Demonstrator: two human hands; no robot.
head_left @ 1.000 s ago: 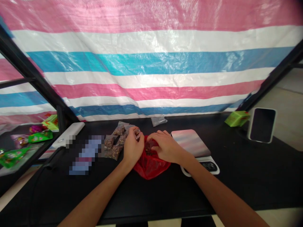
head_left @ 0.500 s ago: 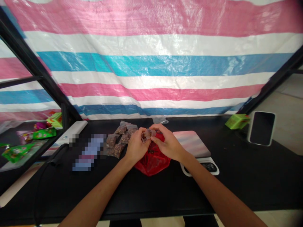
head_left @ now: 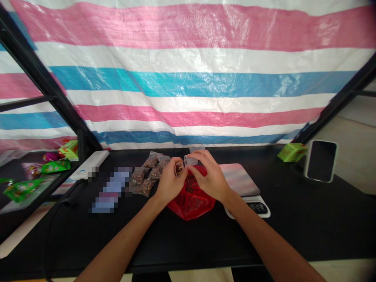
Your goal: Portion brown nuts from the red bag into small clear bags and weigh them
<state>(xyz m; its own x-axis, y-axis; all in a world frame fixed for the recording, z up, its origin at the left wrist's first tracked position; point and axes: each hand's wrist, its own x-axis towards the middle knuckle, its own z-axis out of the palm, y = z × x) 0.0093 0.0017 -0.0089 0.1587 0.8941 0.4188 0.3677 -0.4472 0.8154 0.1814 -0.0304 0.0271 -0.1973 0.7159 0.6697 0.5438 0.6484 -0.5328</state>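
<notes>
My left hand [head_left: 170, 178] is closed around a small clear plastic bag [head_left: 179, 169], its mouth open and brown dried bits inside. Between the fingers of my right hand [head_left: 210, 174] is a small clear plastic cup [head_left: 191, 160], tilted on its side close to the bag's mouth. Beneath both hands a red plastic bag [head_left: 192, 205] lies spread on the black table, with some dark bits in it. Several filled clear zip bags [head_left: 143, 187] lie left of my left hand. A kitchen scale [head_left: 239, 178] with a metal plate stands beside my right wrist.
At the right are a phone [head_left: 320, 160] standing upright and a green box [head_left: 291, 152]. A clear plastic bag [head_left: 197, 149] lies behind my right hand. Leftward are a white power strip [head_left: 91, 164], a black cable and a blurred-out flat item [head_left: 113, 190]. A striped sheet hangs behind.
My right hand has drawn the cup slightly right, from over the small bag's mouth to beside it. My left hand keeps its hold, and the bag's contents show more clearly.
</notes>
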